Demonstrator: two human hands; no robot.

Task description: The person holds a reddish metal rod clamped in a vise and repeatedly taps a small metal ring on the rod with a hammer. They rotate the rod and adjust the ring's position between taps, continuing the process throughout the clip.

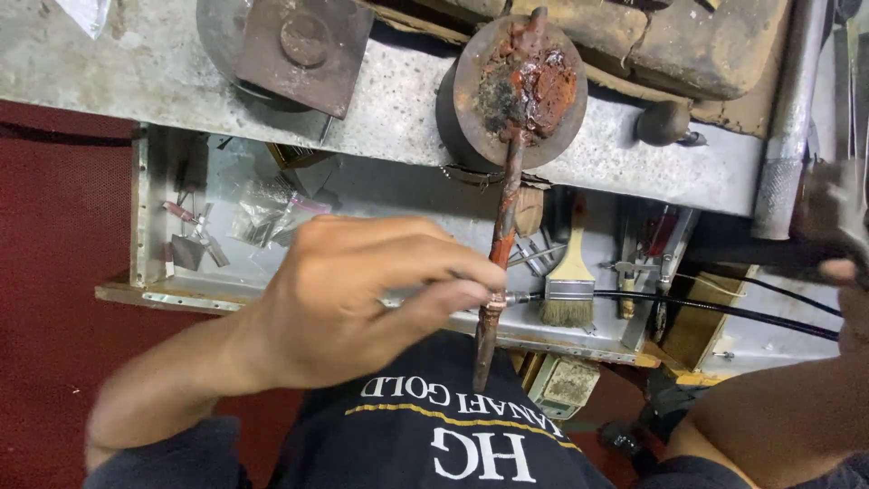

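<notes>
While the left hand [339,294] is reaching across the middle, its fingers [453,292] are pressing together and pinching a thin tool whose tip is meeting a small ring [495,300]. That ring is sitting around a long rusty rod [504,226], low on the rod, just over the open drawer [145,226]. I think the rod is being used to keep the ring still and round, so the tool can be working on it.

The rod is running up to a round metal block [520,91] on the bench [398,100], and its top end is lying across a crusty red and black patch there. That seems to be propping the rod so it is not sliding about. Its lower end is pointing at the person's dark shirt.

The right hand [842,263] is showing only at the right edge, blurry, and seems to be closing on a dark handle; I cannot tell how its fingers are sitting. A black hose [706,306] is running from that side toward the ring.

Under the bench, the drawer is holding a brush [570,281], small clear bags [262,217] and bits of metal, close by so they are easy to grab. A square metal plate [303,50] is resting on the bench to the left.
</notes>
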